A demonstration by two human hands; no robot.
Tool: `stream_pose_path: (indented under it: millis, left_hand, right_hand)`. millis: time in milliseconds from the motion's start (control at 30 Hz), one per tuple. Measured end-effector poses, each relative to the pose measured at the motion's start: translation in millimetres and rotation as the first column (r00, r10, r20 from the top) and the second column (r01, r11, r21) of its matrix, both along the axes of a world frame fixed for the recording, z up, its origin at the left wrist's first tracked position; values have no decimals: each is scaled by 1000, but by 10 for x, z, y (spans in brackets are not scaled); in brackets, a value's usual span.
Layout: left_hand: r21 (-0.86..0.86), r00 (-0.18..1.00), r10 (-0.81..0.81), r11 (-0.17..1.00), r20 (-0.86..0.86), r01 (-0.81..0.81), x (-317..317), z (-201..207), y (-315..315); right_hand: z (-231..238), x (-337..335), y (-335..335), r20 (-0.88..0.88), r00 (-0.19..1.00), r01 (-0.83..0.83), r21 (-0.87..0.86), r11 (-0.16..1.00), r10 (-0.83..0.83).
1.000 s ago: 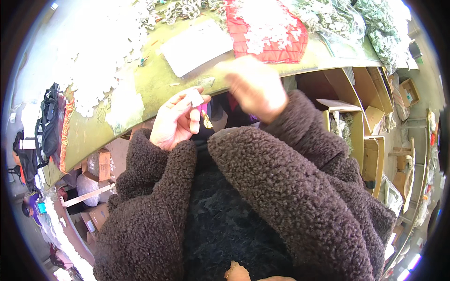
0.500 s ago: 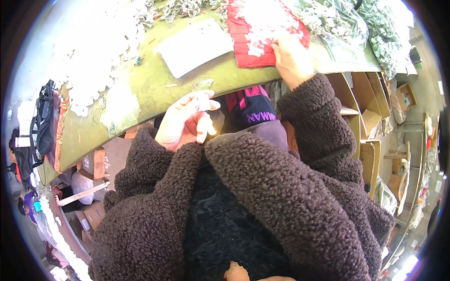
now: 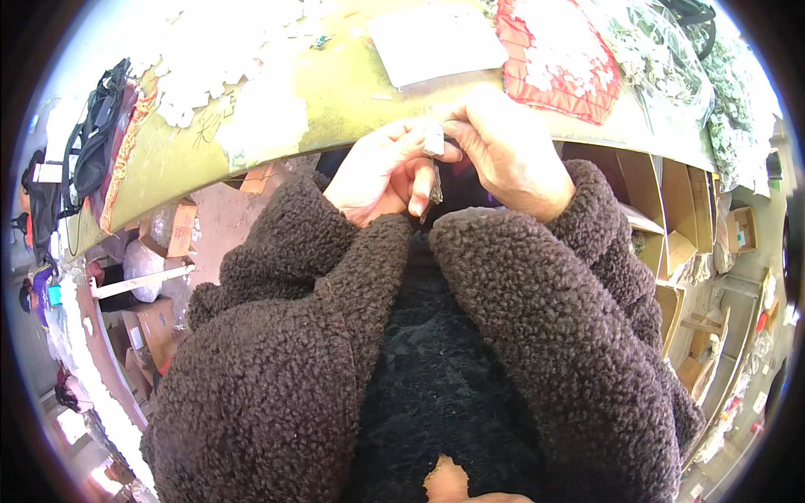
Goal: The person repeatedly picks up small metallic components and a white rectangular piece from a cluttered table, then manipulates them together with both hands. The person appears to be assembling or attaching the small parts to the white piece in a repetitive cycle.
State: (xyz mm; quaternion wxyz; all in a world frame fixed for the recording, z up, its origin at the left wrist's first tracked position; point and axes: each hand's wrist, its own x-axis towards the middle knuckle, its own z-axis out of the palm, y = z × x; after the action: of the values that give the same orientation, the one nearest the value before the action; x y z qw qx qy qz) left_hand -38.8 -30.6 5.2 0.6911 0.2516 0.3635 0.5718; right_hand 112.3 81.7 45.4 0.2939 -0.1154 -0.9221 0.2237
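Observation:
Both of my hands meet just past the near edge of the green worktable (image 3: 352,109). In my left hand (image 3: 377,173) is a small white piece (image 3: 433,140), pinched between thumb and fingers. My right hand (image 3: 517,155) is closed at the piece's right side, with thumb and forefinger pinched together; whatever lies between those fingertips is too small to name. Below the left fingers hangs a thin dark strip (image 3: 435,186), partly hidden by them. Beyond my right hand lies a red quilted cloth (image 3: 518,82) heaped with small white pieces.
A white flat sheet (image 3: 436,44) lies behind my hands. White pieces (image 3: 180,96) spread over the table's left part. Clear bags (image 3: 662,63) and pale green bundles (image 3: 742,138) crowd the right end. Cardboard boxes (image 3: 679,201) stand beneath, and black straps (image 3: 92,142) hang at left.
My right hand has left the white pieces on the red cloth and come back to my left hand, which still holds the small white piece. The view has shifted left.

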Motion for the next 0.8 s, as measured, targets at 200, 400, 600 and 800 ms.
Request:
stream_pose_path:
  millis: [200,400,600,800]
  left_hand:
    - [19,999,-26,999,22,26,-20,11,-30]
    - [-37,996,-82,996,-20,81,-64,21,-51]
    - [-44,998,-54,998,-8,54,-105,52,-62]
    - [5,998,-31,1000,-63,31,-136,88,-14]
  right_hand:
    - [30,39,-52,69,998,-15,63,998,11]
    - [33,-44,-111,-27,998,-48,264,963,57]
    - [63,-40,-146,-14,997,-75,114,991,77]
    - [29,-23,-115,-59,998,-47,-181,982,37]
